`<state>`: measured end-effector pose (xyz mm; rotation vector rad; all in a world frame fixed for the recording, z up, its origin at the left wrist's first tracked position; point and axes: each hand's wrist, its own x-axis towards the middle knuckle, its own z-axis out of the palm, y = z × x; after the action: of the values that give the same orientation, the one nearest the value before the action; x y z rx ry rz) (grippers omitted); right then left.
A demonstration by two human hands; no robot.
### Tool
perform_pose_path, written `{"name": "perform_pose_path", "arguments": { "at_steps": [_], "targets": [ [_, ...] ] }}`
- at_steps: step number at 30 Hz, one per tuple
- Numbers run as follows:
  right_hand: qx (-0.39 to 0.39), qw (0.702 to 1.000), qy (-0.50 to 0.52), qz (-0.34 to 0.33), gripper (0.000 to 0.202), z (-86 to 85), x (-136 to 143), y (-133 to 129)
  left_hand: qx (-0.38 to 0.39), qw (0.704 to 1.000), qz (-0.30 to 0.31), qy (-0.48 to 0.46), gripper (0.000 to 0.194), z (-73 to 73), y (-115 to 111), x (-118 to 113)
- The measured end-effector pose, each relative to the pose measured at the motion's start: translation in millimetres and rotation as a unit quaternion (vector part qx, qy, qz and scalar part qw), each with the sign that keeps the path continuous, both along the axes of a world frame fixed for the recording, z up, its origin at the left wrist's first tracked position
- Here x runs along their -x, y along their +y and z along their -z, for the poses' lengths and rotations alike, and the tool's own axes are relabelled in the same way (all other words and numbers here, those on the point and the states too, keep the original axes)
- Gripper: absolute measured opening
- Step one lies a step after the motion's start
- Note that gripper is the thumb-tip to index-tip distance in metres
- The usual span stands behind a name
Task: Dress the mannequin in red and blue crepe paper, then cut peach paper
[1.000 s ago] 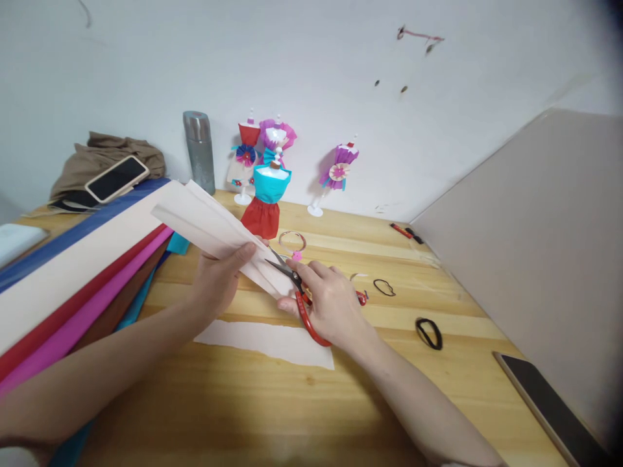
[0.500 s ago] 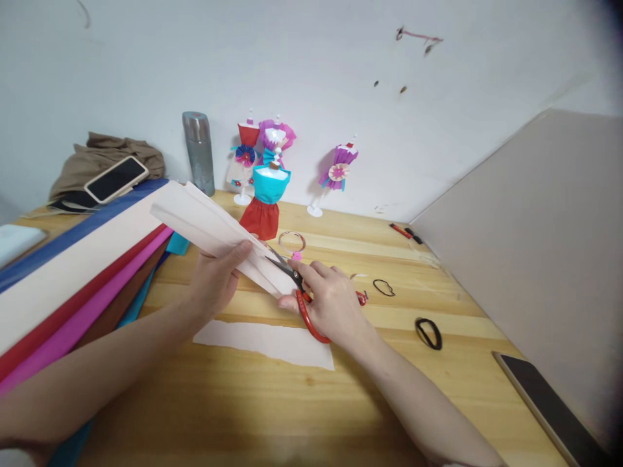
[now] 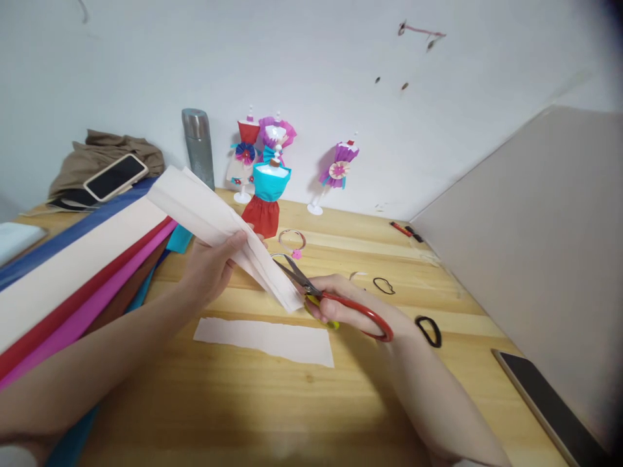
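Note:
My left hand [image 3: 211, 266] is closed on a folded length of white paper [image 3: 192, 204], thumb on top and fingers behind. The paper slants down toward the right, above the table. In my right hand [image 3: 348, 292] are scissors with a red handle [image 3: 377, 319] and dark blades. The blades are parted and lie just right of the paper's lower edge; I cannot tell if they touch it. A yellow part [image 3: 314, 300] shows under the right fingers. Below the hands, a torn-edged white strip [image 3: 263, 338] lies flat on the wooden table [image 3: 233, 408].
Coloured sheets [image 3: 82, 305] fan out at left. Behind stand a flask [image 3: 198, 146], a turquoise-and-red dressed stand [image 3: 271, 185] and several others. A pink-charmed ring [image 3: 293, 241], black bands [image 3: 428, 331] and a dark tablet-like device [image 3: 545, 405] lie about. A phone [image 3: 117, 178] rests on brown cloth.
My right hand has turned and shifted right with the scissors, whose blades have drawn off the paper's face to its right edge. The left hand still holds the paper, tilted slightly differently.

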<state>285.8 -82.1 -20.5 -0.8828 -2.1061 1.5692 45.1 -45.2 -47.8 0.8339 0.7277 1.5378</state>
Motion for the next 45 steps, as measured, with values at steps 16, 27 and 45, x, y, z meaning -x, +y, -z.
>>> {"name": "perform_pose_path", "arguments": {
  "at_steps": [16,27,45],
  "targets": [
    [-0.009,0.998,-0.067,-0.014,0.073,-7.5,-11.0,4.3,0.008,1.000,-0.025,0.003,0.025,-0.3,7.5,8.8],
    [-0.014,0.998,-0.053,-0.010,0.066,-8.8,-8.6,2.6,0.008,1.000,0.013,0.020,0.025,-3.6,3.3,7.6],
    [-0.023,0.997,-0.070,0.003,0.068,-8.9,-3.8,4.9,0.027,0.998,0.047,0.028,0.020,2.2,0.7,2.1]
  ]
}}
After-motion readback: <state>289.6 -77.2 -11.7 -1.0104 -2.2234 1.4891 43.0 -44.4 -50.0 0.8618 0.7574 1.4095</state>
